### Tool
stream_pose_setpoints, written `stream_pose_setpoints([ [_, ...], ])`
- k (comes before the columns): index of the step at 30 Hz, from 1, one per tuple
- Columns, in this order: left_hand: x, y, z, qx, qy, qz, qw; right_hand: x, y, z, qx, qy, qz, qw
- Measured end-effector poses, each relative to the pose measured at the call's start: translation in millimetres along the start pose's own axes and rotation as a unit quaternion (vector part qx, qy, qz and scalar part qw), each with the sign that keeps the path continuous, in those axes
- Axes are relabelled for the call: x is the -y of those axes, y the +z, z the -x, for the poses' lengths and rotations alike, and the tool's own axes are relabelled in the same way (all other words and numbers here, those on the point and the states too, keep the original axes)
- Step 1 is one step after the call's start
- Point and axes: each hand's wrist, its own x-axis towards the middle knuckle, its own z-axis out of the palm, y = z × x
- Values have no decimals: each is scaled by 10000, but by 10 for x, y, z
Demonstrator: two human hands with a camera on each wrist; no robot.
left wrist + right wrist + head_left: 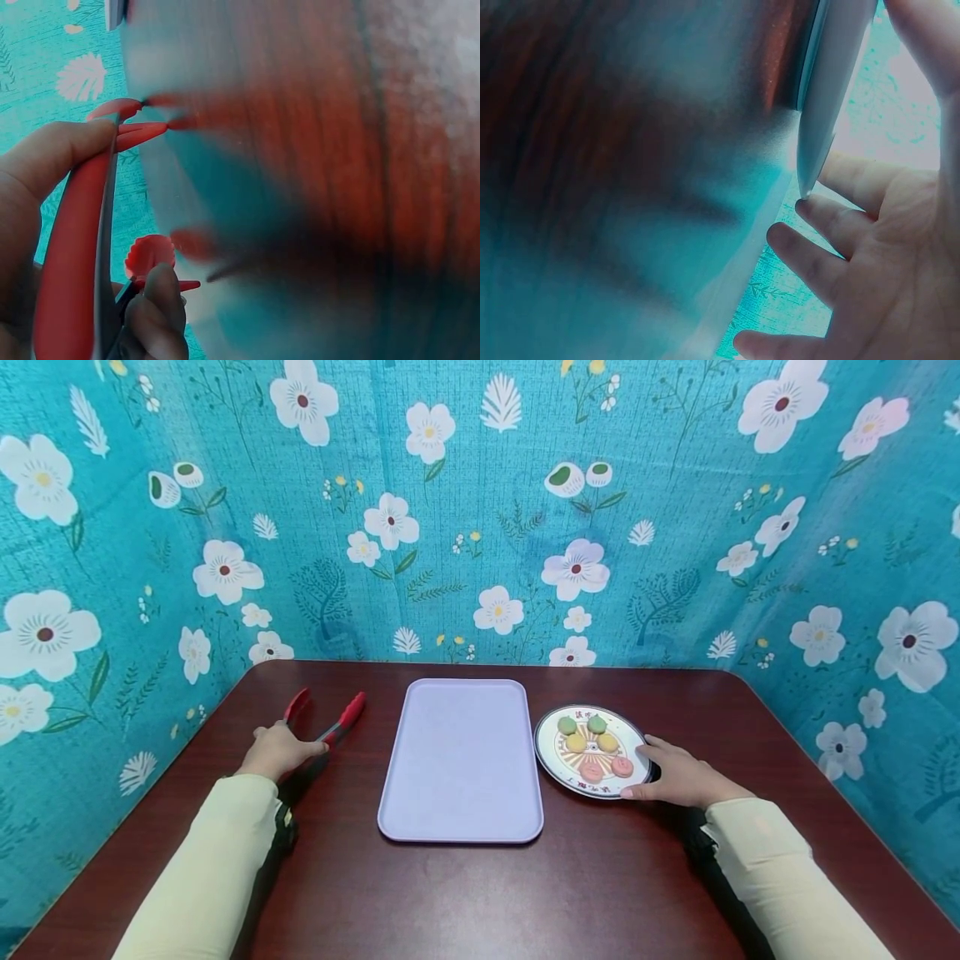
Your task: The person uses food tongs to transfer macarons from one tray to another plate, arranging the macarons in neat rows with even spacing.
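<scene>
My left hand (277,750) holds a pair of tongs (349,712) with red tips; their two arms are spread apart and point away from me. In the left wrist view, the thumb lies along the red grip of the tongs (71,247). My right hand (686,777) is at the right side of a round patterned plate (552,766), its fingers spread and touching the rim. On the plate lie two green pieces (596,724), two yellow pieces (607,742) and two pink pieces (592,772), small and round. The right wrist view shows the plate (829,97) edge-on beside the fingers.
A pale lilac rectangular tray (461,760) lies in the middle of the dark brown table (480,902), between the tongs and the plate. A blue flowered cloth (465,552) hangs behind the table and along both its sides.
</scene>
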Motion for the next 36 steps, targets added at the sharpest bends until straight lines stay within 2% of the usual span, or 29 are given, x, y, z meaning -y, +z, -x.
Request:
stream_pose_setpoints([
  [21,-33,-30,48,161,-58,-39,9998,21,-23,9,-1,-70,151,9999],
  [36,-20,-29,81,29,67,30,10000,32,-35,9,-40,31,100,9999],
])
